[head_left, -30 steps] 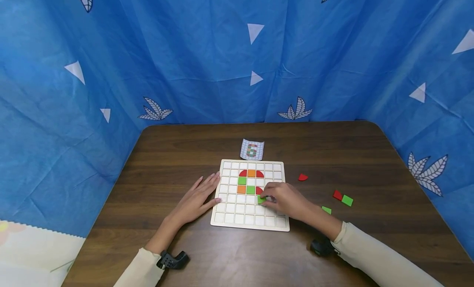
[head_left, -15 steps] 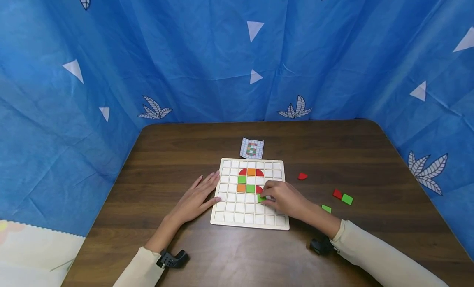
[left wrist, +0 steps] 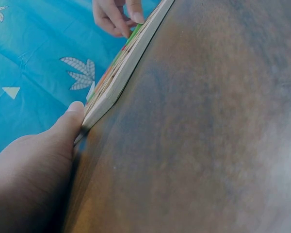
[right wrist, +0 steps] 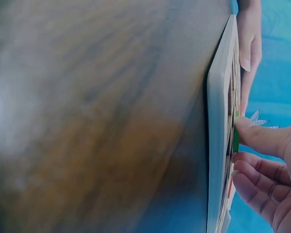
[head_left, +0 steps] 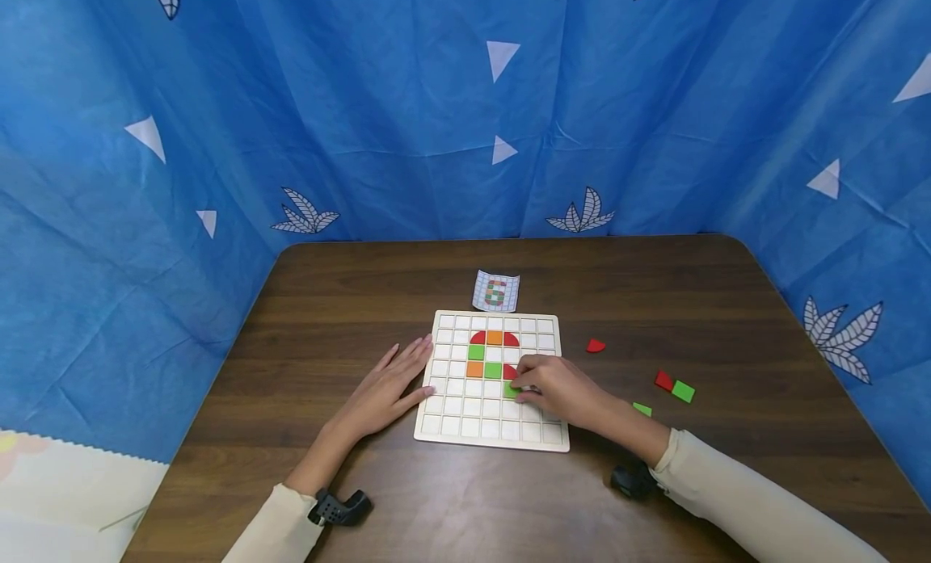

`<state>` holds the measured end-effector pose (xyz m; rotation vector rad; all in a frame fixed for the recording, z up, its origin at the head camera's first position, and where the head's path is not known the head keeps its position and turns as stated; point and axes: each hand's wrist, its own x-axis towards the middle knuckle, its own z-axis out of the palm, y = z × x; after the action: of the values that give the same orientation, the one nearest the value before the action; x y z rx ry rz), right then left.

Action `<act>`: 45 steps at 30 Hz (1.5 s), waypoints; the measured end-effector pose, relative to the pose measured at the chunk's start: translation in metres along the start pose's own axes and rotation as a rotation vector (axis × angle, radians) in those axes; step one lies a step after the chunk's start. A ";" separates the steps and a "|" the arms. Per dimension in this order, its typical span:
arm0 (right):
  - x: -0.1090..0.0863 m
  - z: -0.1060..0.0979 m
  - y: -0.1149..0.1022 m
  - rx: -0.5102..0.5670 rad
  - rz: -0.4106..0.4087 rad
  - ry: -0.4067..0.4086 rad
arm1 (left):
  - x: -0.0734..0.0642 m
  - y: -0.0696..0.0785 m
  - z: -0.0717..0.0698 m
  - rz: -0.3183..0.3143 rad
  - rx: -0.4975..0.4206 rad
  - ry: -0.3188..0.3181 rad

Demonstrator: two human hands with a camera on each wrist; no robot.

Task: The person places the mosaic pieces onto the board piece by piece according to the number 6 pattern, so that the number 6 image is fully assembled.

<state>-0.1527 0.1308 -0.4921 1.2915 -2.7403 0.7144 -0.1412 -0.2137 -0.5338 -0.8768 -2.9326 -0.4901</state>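
The right hand (head_left: 556, 389) is pinching a green square tile (head_left: 512, 390) between thumb and fingers, over the grid board (head_left: 451, 426), just below a red quarter-round tile (head_left: 509, 371); whether it is sitting fully in its cell, I cannot tell. The left hand (head_left: 381, 393) is lying with fingers extended, its fingertips and thumb touching the board's left edge. The 2 hands are resting apart, at opposite sides of the board, which is lying in the middle of the worktop (head_left: 349, 288).

Besides the pinched tile, 7 tiles are occupying cells: 3 red, 2 orange and 2 green. A printed pattern card (head_left: 497, 292), showing a coloured 6, is lying just beyond the board's far edge. Towards the worktop's right edge, 4 loose tiles are lying: a red quarter-round piece (head_left: 596, 346) nearest the board, a red tile (head_left: 663, 380) touching a green tile (head_left: 684, 392), and another green piece (head_left: 642, 409) beside the right forearm. Past the far edge, a blue curtain (head_left: 407, 102) is hanging.
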 end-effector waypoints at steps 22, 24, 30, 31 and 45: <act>0.001 -0.001 0.004 0.032 0.004 -0.010 | 0.000 0.000 -0.001 0.011 0.004 0.011; 0.001 -0.002 0.004 0.034 -0.003 -0.007 | 0.000 0.000 -0.001 0.011 0.005 0.011; -0.001 -0.012 0.004 0.019 0.074 0.057 | 0.000 0.000 0.000 0.009 0.007 0.010; -0.002 -0.014 0.005 0.014 0.097 0.076 | 0.000 0.000 -0.001 0.008 0.005 0.010; -0.029 -0.037 0.047 -0.082 0.311 0.292 | -0.001 0.001 0.000 0.013 -0.010 0.020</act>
<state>-0.1750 0.1930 -0.4834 0.6868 -2.7148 0.7309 -0.1396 -0.2137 -0.5333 -0.8859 -2.9070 -0.5096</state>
